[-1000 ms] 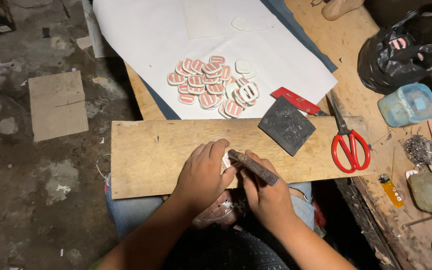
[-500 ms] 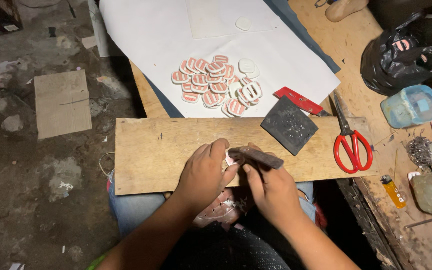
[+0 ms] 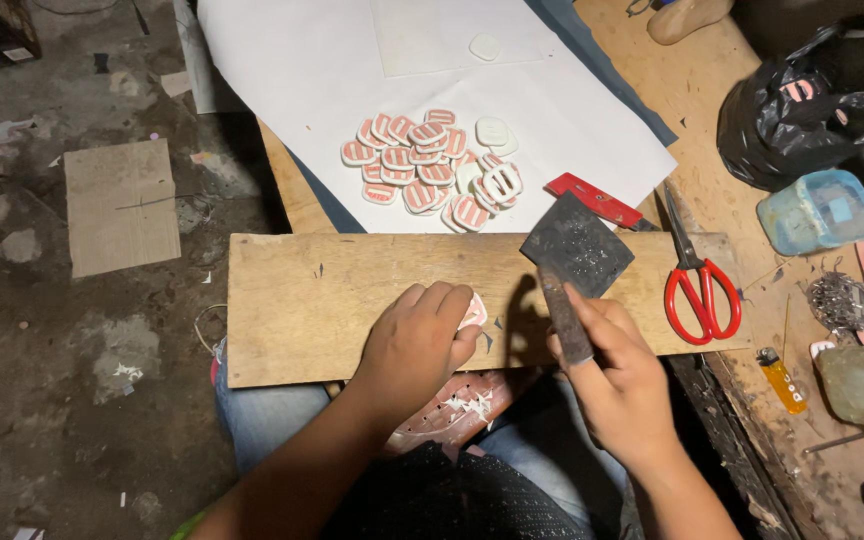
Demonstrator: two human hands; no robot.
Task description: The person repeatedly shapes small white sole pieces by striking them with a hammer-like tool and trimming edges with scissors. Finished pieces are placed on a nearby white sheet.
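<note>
Here, left hand (image 3: pixel 414 345) pins white piece (image 3: pixel 473 312); right hand (image 3: pixel 620 380) grips blade (image 3: pixel 564 315).

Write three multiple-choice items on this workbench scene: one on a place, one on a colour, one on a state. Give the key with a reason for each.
1. Where does the pile of small pink-and-white rounded pieces lie?
A. on the white paper sheet
B. in the black plastic bag
C. on the floor

2. What colour are the handles of the metal scissors?
A. blue
B. red
C. yellow

3. What is the state of the right hand?
A. open and flat on the long wooden board
B. resting in the lap
C. closed round a dark-handled tool

Key: 1 A, the pile sits on the sheet beyond the board. 2 B, both loops are red. 3 C, its fingers wrap the handle, while the left hand presses a small white piece to the board.
</note>
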